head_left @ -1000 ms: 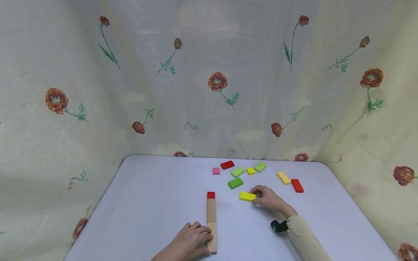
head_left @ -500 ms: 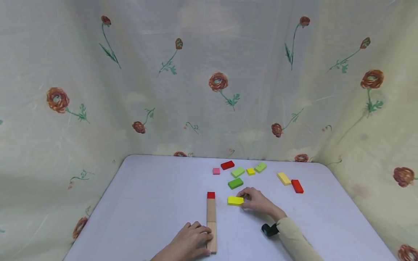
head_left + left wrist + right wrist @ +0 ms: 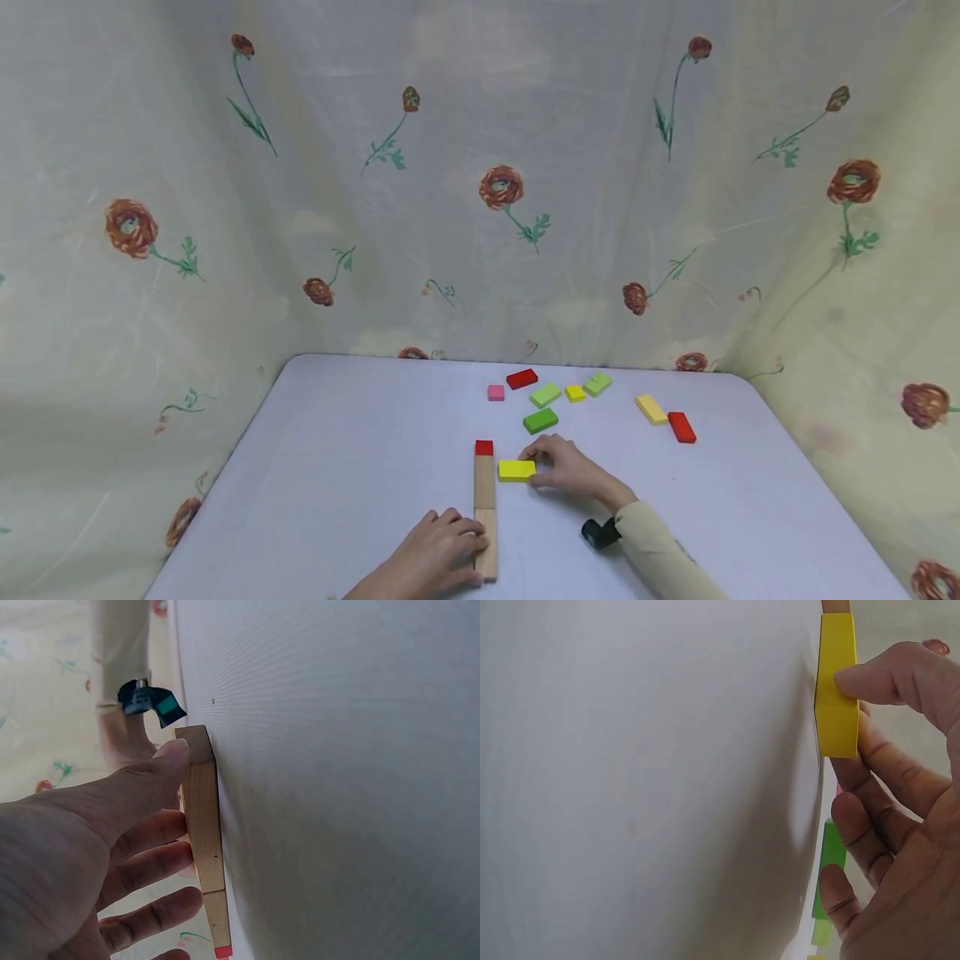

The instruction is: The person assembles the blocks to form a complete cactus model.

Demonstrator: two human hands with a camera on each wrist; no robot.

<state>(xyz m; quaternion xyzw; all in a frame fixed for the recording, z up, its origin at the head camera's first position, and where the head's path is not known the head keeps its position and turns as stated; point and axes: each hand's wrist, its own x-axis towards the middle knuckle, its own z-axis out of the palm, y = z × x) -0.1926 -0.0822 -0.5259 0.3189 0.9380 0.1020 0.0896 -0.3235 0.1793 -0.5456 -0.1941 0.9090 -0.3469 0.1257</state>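
A straight line on the table, seen in the head view, consists of a pale wooden block (image 3: 487,567), a browner wooden block (image 3: 484,483) and a red block (image 3: 484,447) at the far end. My left hand (image 3: 431,554) holds the pale block from its left side, with fingertips over its top and the thumb (image 3: 174,750) by its near end. My right hand (image 3: 570,471) grips a yellow block (image 3: 516,471) by its right end, between thumb and fingers. Its left end lies just right of the brown block, with a narrow gap. Whether it touches the table I cannot tell.
Behind the right hand lie green (image 3: 540,420), light green (image 3: 545,395), pink (image 3: 496,392), dark red (image 3: 522,378) and small yellow (image 3: 574,392) blocks, plus another light green one (image 3: 597,383). Pale yellow (image 3: 651,409) and red (image 3: 682,427) blocks sit further right. Flowered curtains surround the white table (image 3: 360,450).
My right hand has moved left and slightly nearer with the yellow block, bringing it beside the line of blocks. The left hand has stayed in place on the pale block.
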